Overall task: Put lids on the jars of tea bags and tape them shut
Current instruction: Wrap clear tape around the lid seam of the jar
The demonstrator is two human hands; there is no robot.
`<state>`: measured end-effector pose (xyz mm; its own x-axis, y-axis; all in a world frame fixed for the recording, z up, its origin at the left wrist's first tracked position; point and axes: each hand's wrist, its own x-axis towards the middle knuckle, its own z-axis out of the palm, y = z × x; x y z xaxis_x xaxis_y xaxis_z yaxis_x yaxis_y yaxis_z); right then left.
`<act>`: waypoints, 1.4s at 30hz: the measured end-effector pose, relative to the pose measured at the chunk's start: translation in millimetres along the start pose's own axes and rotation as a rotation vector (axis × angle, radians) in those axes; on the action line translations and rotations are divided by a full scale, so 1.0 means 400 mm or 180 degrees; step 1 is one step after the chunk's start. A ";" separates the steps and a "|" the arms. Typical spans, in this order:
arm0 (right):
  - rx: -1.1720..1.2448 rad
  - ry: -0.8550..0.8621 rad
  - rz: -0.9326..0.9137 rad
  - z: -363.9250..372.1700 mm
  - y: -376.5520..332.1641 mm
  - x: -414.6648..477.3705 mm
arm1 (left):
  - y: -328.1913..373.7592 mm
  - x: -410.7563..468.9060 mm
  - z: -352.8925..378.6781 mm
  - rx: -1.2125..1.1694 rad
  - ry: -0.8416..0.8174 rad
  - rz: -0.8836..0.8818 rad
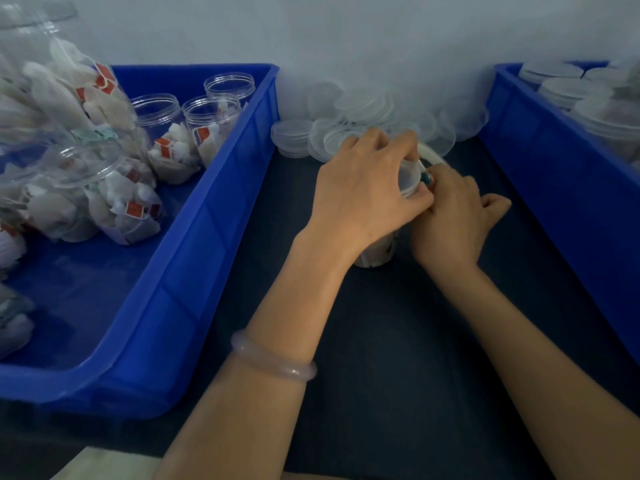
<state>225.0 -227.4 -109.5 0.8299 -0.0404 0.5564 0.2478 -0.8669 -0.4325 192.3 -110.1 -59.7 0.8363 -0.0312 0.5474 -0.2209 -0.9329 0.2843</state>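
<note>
A clear jar of tea bags [375,252] stands on the dark table between two blue bins, with a clear lid [407,176] on top. My left hand [367,188] grips the lid and jar top from above. My right hand [453,216] pinches a small green-tipped piece at the lid's right edge, next to a whitish tape roll [431,155] behind the jar. Most of the jar is hidden by my hands.
A pile of loose clear lids [349,123] lies against the wall behind the jar. The left blue bin [194,244] holds open jars with tea bags [207,133]. The right blue bin [554,174] holds lidded jars [568,88].
</note>
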 end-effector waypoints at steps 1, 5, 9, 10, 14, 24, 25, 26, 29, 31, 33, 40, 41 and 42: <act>-0.0001 0.0030 0.0045 0.005 -0.002 -0.001 | -0.001 0.000 0.002 0.0014 0.0012 -0.0001; 0.0000 0.0062 0.0287 0.017 -0.017 -0.005 | -0.001 0.001 0.003 0.0034 0.0056 0.0009; 0.0059 0.0052 0.0369 0.016 -0.022 -0.005 | -0.002 0.002 0.002 -0.0027 0.0037 -0.0020; 0.0041 0.0048 0.0360 0.014 -0.021 -0.002 | -0.002 0.003 0.002 -0.0035 0.0023 -0.0022; -0.0041 0.0047 0.0303 0.012 -0.019 0.005 | -0.002 0.005 0.002 -0.0041 0.0012 -0.0031; -0.0281 -0.0041 0.0153 0.016 -0.002 0.036 | 0.002 0.011 -0.003 -0.0062 -0.0107 -0.0071; -0.0297 -0.0048 0.0154 0.017 -0.002 0.037 | 0.003 0.012 -0.003 -0.0062 -0.0122 -0.0087; -0.0325 -0.0059 0.0140 0.019 -0.002 0.036 | 0.005 0.013 -0.005 -0.0059 -0.0145 -0.0108; -0.0369 -0.0140 0.0154 0.023 0.000 0.054 | 0.015 0.007 -0.021 -0.0111 -0.0230 -0.0127; -0.0381 -0.0422 0.0599 0.013 0.032 0.108 | 0.029 -0.017 -0.028 -0.0297 -0.0229 -0.0044; -0.0310 -0.0275 0.0646 -0.001 0.069 0.156 | 0.041 -0.043 -0.030 -0.0451 -0.0240 -0.0056; -0.0643 -0.0882 -0.0495 0.026 0.092 0.090 | 0.044 -0.030 -0.028 -0.0367 -0.0267 -0.0141; -0.0753 -0.0930 -0.0555 0.027 0.106 0.075 | 0.044 -0.032 -0.027 -0.0385 -0.0260 -0.0161; -0.0816 -0.0954 -0.0597 0.028 0.118 0.059 | 0.044 -0.033 -0.028 -0.0401 -0.0267 -0.0195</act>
<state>261.7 -263.7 -124.9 0.9002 0.2426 0.3617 0.3073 -0.9423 -0.1326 171.9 -122.3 -53.1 0.8880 -0.0104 0.4598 -0.2250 -0.8818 0.4146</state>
